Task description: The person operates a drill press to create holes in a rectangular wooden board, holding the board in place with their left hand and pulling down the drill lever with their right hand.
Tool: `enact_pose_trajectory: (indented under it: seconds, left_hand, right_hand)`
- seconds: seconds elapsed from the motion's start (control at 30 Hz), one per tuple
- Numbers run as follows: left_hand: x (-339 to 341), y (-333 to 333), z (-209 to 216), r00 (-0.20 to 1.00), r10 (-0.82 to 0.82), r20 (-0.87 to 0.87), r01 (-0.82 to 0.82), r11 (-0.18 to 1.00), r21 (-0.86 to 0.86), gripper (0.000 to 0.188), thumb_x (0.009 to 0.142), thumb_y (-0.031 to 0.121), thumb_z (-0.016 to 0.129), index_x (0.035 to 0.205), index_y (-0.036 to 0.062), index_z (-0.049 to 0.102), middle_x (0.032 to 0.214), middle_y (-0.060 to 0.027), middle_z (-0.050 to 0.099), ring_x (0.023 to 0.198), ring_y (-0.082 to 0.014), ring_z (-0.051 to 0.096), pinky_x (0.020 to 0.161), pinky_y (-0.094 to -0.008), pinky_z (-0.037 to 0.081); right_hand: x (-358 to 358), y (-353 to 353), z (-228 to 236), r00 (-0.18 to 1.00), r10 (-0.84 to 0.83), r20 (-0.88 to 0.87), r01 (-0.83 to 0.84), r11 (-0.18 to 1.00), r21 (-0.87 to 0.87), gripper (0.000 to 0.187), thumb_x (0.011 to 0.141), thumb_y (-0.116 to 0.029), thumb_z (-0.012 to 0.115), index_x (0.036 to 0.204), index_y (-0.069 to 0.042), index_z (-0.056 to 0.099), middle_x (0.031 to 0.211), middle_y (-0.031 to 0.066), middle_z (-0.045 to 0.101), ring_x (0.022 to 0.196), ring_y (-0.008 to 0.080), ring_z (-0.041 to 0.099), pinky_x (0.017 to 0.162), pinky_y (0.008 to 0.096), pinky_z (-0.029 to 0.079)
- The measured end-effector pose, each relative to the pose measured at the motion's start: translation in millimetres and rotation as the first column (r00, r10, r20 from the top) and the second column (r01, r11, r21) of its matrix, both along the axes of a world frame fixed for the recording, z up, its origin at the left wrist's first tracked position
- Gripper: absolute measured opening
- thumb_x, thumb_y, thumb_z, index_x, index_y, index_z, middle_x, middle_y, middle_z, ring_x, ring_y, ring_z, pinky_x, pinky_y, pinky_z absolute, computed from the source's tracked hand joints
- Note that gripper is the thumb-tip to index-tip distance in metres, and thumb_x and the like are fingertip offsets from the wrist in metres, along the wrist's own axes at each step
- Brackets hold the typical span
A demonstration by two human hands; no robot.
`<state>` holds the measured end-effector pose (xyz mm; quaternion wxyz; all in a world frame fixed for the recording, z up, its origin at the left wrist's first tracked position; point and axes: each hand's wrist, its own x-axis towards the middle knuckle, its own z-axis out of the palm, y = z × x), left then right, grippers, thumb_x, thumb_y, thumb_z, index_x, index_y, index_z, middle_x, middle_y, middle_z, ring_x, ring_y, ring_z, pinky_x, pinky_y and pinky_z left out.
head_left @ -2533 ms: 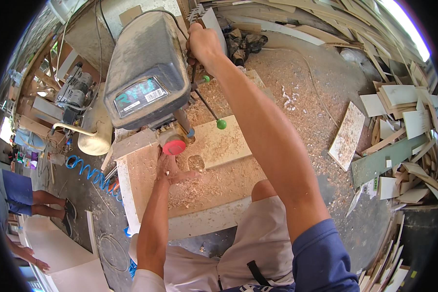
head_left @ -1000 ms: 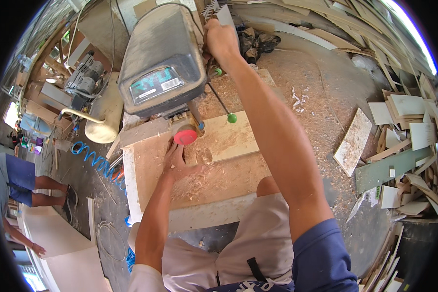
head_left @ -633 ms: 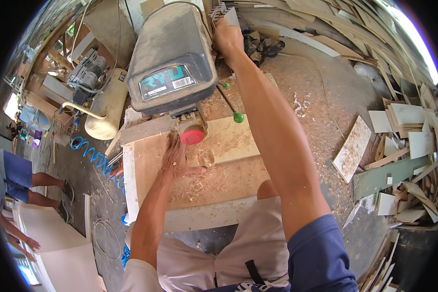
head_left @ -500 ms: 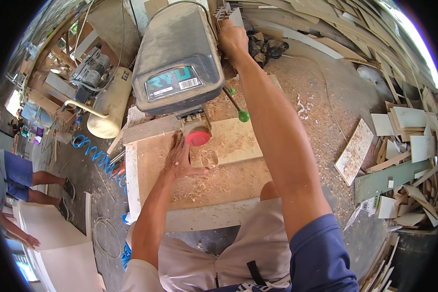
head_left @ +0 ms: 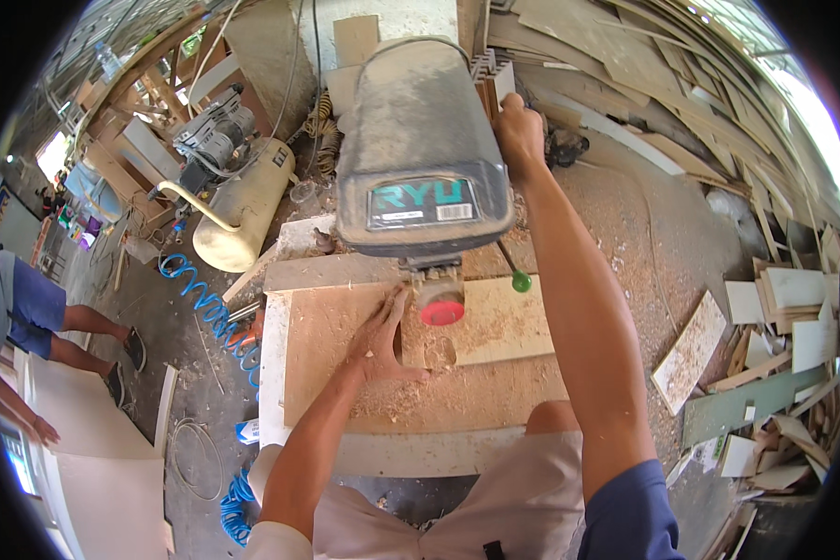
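My left hand (head_left: 383, 341) lies on a pale wooden board (head_left: 331, 345) with its fingers stretched out and its thumb pointing right, just left of the red round part (head_left: 441, 313) under a drill press. The grey, dusty drill press head (head_left: 423, 140) hangs over the board and hides what is behind it. Beside its far right side, my right hand (head_left: 521, 135) is closed at the end of my outstretched arm; what its fingers grip is hidden. A lever with a green knob (head_left: 521, 281) sticks out below the head. Shavings cover the board, and a recess (head_left: 440, 352) shows in the wood.
A cream air compressor tank (head_left: 245, 207) and a coiled blue hose (head_left: 201, 303) stand to the left. Another person (head_left: 28, 308) is at the far left by large pale panels (head_left: 103, 448). Wood offcuts (head_left: 784, 317) and stacked boards (head_left: 625, 56) fill the right side.
My view has shifted, so the drill press and board appear farther right and lower. Both hands keep nearly the same places relative to the machine.
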<state>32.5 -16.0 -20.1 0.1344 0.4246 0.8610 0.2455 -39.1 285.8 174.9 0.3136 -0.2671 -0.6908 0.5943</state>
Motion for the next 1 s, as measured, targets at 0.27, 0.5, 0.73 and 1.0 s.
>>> enact_pose_trajectory:
  seconds: [0.27, 0.5, 0.73, 1.0]
  left_hand:
    - [-2, -11, -1, 0.999, 0.013, 0.042, -0.013, 1.000, 0.002, 0.147, 0.050, 0.052, 0.091, 0.160, 0.0037, 0.006, 0.165, -0.0222, 0.013, 0.152, -0.0393, 0.017, 0.125, -0.0418, 0.021]
    - [-6, -16, -9, 0.999, -0.023, 0.032, 0.021, 0.998, 0.067, 0.146, 0.051, 0.056, 0.088, 0.158, -0.0006, 0.008, 0.165, -0.0231, 0.014, 0.152, -0.0389, 0.018, 0.125, -0.0407, 0.021]
    - [-4, -17, -7, 0.999, -0.018, 0.050, 0.011, 0.992, 0.126, 0.144, 0.052, 0.054, 0.088, 0.158, -0.0030, 0.008, 0.165, -0.0232, 0.014, 0.152, -0.0383, 0.019, 0.125, -0.0397, 0.021]
    - [-7, -2, -11, 0.990, -0.024, -0.140, 0.030, 0.999, 0.044, 0.141, 0.053, 0.062, 0.082, 0.157, -0.0036, 0.013, 0.164, -0.0231, 0.017, 0.153, -0.0389, 0.013, 0.127, -0.0468, 0.011]
  right_hand:
    - [5, -8, 3, 0.997, 0.042, -0.063, -0.046, 0.997, -0.065, 0.048, 0.092, -0.037, 0.043, 0.063, 0.000, 0.054, 0.057, 0.0107, 0.054, 0.043, 0.0245, 0.052, 0.043, 0.0404, 0.042]
    - [6, -4, 4, 0.999, 0.025, -0.037, -0.027, 0.999, -0.037, 0.047, 0.091, -0.037, 0.043, 0.064, 0.000, 0.056, 0.059, 0.0102, 0.054, 0.049, 0.0222, 0.051, 0.047, 0.0393, 0.040]
    - [11, -9, 5, 0.999, 0.011, -0.053, -0.012, 0.999, -0.034, 0.048, 0.089, -0.036, 0.044, 0.069, 0.002, 0.062, 0.064, 0.0142, 0.061, 0.054, 0.0237, 0.055, 0.053, 0.0394, 0.044]
    - [-17, 44, -20, 0.998, -0.068, 0.007, 0.067, 0.989, 0.132, 0.053, 0.089, -0.038, 0.045, 0.084, 0.010, 0.067, 0.076, 0.0209, 0.066, 0.072, 0.0312, 0.062, 0.072, 0.0450, 0.047]
